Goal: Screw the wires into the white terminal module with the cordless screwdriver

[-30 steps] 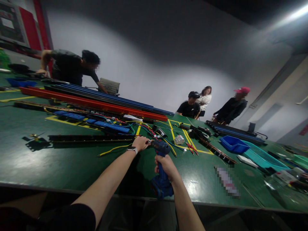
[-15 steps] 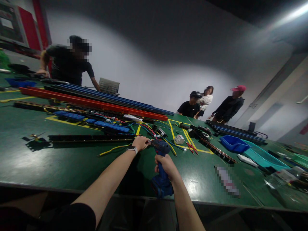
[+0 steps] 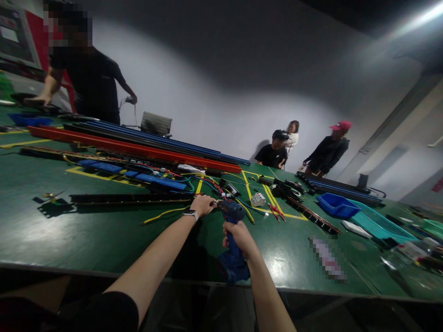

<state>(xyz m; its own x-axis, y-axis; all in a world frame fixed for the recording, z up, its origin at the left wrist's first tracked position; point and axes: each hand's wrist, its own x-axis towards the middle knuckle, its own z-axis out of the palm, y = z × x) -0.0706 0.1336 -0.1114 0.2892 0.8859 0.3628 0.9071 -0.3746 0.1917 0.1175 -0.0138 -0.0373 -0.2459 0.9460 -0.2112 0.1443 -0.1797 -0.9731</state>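
R grip (image 3: 243, 237) wrapped round dk-blue pistol-shaped drill (image 3: 234, 251), markings too blurry to read, nose just beside L grip (image 3: 203, 206) at end of long blk bar (image 3: 131, 199); can't tell L's hold.

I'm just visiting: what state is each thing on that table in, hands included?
Blue drill: gripped in the right hand, handle down; running or not, can't tell.
Left hand: by the drill's nose; its grip is unclear.
Watch: strapped on the left wrist.
Dark strip: lying lengthwise.
Yellow wire: lying loose, slightly bent.
Orange rail: lying lengthwise.
Blue bin: upright, open-topped.
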